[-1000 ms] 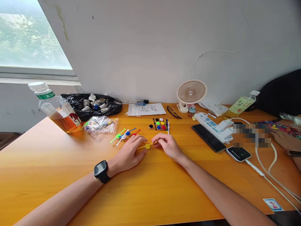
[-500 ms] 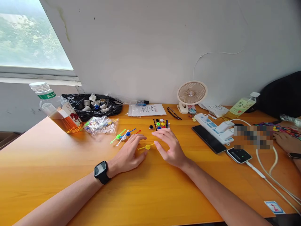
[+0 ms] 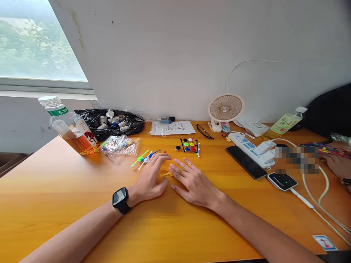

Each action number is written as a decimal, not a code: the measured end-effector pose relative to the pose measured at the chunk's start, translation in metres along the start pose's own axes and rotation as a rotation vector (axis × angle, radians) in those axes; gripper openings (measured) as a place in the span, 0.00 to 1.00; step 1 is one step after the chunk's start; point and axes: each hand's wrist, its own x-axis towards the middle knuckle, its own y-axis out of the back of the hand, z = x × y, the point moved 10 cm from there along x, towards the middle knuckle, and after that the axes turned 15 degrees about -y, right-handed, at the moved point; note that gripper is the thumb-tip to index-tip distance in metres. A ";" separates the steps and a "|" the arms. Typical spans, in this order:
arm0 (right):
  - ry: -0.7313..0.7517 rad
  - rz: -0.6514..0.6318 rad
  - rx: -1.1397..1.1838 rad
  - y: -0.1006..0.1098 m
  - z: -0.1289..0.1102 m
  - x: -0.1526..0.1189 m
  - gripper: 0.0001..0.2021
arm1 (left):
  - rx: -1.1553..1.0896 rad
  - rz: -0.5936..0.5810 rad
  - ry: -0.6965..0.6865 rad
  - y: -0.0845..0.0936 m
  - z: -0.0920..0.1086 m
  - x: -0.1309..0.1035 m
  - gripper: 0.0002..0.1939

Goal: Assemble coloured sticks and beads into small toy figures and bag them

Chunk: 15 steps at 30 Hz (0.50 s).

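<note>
A yellow arrow spinner (image 3: 165,175) lies on the wooden table between my hands, its right part hidden under my right fingers. My right hand (image 3: 196,184) is spread palm down over it, with the index fingertip at its hub; whether it presses is unclear. My left hand (image 3: 150,179), with a black watch on the wrist, rests just left of it, fingers curved and apart around nothing visible. Beyond the left hand lie a green arrow spinner (image 3: 140,159), a white arrow spinner (image 3: 146,160) and a blue arrow spinner (image 3: 155,152). A red arrow tip shows behind the fingers.
Coloured round pieces (image 3: 187,144) and loose arrows (image 3: 198,149) lie farther back. A tea bottle (image 3: 79,137), plastic bag (image 3: 120,145) and black bag (image 3: 131,128) stand left. Right are a fan (image 3: 226,108), phone (image 3: 245,162), power strip (image 3: 248,149) and another person's hand (image 3: 338,166).
My right hand has come down and left, flattening over the yellow spinner and covering its right end. My left hand has barely moved. The whole view has shifted slightly.
</note>
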 end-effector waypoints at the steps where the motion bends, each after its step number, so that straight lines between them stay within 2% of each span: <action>1: 0.002 -0.002 -0.011 0.001 -0.002 0.000 0.24 | 0.002 -0.007 -0.006 -0.001 0.001 0.001 0.35; 10: -0.033 -0.030 0.045 -0.002 0.003 0.007 0.26 | 0.014 -0.027 0.004 -0.004 -0.002 0.001 0.31; 12: -0.068 0.051 0.111 0.008 0.009 0.008 0.28 | 0.011 -0.025 0.011 -0.004 -0.003 0.000 0.31; 15: -0.224 0.244 0.242 0.036 0.028 0.007 0.27 | 0.018 -0.025 0.029 -0.003 -0.005 -0.001 0.32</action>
